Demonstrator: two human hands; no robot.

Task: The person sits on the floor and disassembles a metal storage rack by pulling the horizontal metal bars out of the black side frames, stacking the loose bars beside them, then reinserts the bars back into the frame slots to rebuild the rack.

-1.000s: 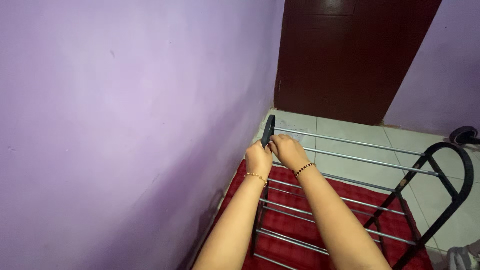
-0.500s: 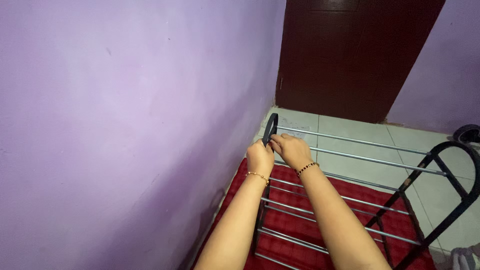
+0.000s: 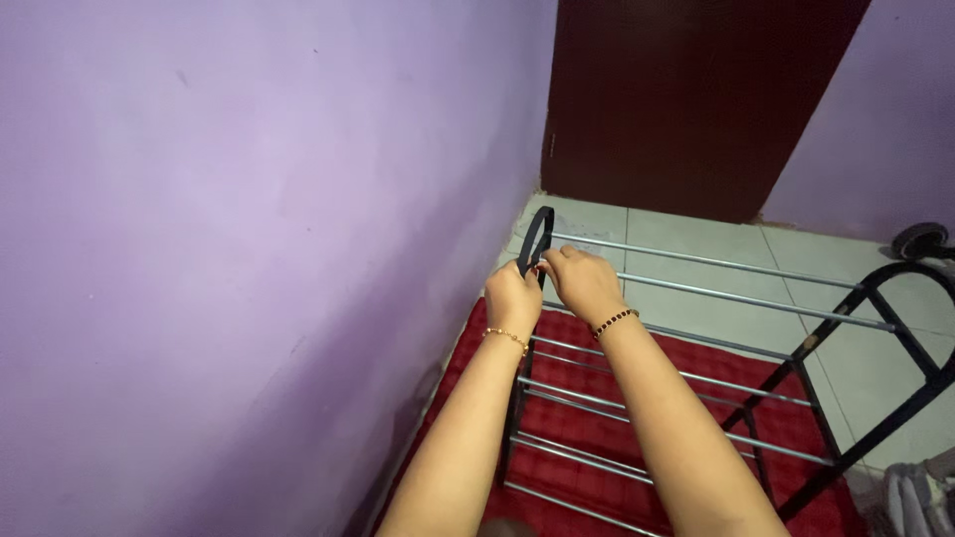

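A: Identify the largest surfaces first.

B: A purple wall (image 3: 249, 229) fills the left half of the view. A dark brown door (image 3: 696, 99) stands at the far end, shut, with a second purple wall section to its right. The floor (image 3: 716, 259) is pale tile.

A: Next item?

B: A red mat (image 3: 607, 438) lies on the tiles against the left wall. A shoe rack (image 3: 696, 328) stands on it, just beside the wall. The rack consists of silver horizontal rods in tiers, carried between two black arched end frames.

A: Position of the end frames?

B: The left end frame (image 3: 537, 234) is nearest the wall. The right end frame (image 3: 895, 328) is well apart from it, at the right edge of the view.

A: State of the hands?

B: The left hand (image 3: 513, 298) is clenched around the left end frame near its arched top. The right hand (image 3: 582, 280) is just beside it, touching it, with the fingers curled where the upper rod (image 3: 716, 264) meets the frame. Whether the fingertips pinch the rod end or the frame cannot be told.

A: Smaller items?

B: Each wrist carries a thin bracelet. A small dark wheel (image 3: 920, 239) sits on the floor at the far right. No packages, labels or signs are legible anywhere.
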